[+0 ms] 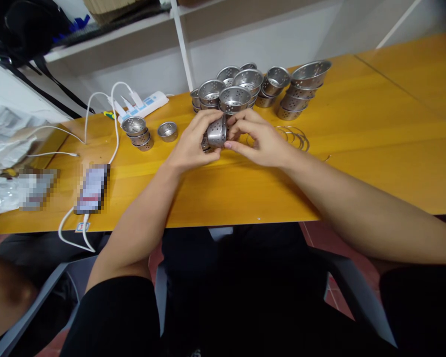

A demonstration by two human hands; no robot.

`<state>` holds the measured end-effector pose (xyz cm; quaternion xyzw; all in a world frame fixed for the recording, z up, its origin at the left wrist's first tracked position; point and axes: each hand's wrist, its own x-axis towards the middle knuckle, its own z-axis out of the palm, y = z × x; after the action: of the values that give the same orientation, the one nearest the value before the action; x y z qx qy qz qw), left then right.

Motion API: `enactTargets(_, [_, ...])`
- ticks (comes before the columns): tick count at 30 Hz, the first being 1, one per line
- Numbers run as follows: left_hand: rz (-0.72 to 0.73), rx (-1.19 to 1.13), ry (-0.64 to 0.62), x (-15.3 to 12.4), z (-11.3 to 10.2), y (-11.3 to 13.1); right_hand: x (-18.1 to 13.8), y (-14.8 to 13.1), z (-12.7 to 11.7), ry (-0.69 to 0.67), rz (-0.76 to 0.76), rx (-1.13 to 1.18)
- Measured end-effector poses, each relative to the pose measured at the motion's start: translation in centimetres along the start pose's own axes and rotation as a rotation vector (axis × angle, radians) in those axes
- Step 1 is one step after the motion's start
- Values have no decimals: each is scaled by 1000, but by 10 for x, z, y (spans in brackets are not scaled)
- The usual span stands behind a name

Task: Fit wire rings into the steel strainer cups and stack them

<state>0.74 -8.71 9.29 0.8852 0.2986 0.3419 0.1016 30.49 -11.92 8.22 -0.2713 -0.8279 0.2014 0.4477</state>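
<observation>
Tilted on its side, a small perforated metal cup (216,133) is gripped by my left hand (195,139), its fingers curled over the top and the thumb underneath. My right hand (258,136) has its fingers bent and its thumb against the cup's right edge; whether anything else is between those fingers is hidden. Behind my hands stand several stacked perforated cups (235,99). A taller stack (297,94) rises to their right. Several thin metal rings (295,136) lie on the table just beyond my right wrist.
Left of my hands are a single cup (167,131) and a short cup stack (137,133). Beyond them is a power strip (148,105) with white cables. A phone (91,189) and plastic bags (7,158) lie on the yellow table (215,203). Another person's arm (3,297) shows at lower left.
</observation>
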Motion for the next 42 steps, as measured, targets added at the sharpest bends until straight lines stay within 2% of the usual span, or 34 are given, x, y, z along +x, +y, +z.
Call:
enactTargets(6, [-30,-21,-54,2,-2,11,2,7,2,54,60,213])
enactTargets(12, [-15,4,-76,0,-1,12,3,9,-4,34,120,348])
enactTargets(16, [44,9,-52,-1,0,11,5,2,-9,39,152,344])
enactTargets(21, [21,-56,15,-5,3,3,6,-10,-26,-27,143,424])
enactTargets(23, [37,-81,64,-7,2,-9,5,-10,-39,-46,128,359])
enactTargets(25, [38,-67,99,-10,-2,-25,4,-3,-54,-101,134,197])
enactTargets(29, [-10,-54,153,-14,-13,-52,-2,28,-78,-345,200,-163])
enactTargets(32, [-125,-58,157,-17,-21,-55,-7,54,-85,-442,248,-301])
enactTargets(35, [-237,-53,81,-18,-27,-47,-11,71,-85,-449,264,-355])
enactTargets(37, [-250,-59,44,-19,-29,-42,-11,73,-85,-447,253,-396])
enactTargets(40, [-218,-56,0,-18,-29,-42,-9,66,-84,-417,242,-426])
enactTargets(42, [-209,-44,-30,-18,-28,-43,-7,53,-80,-384,217,-368])
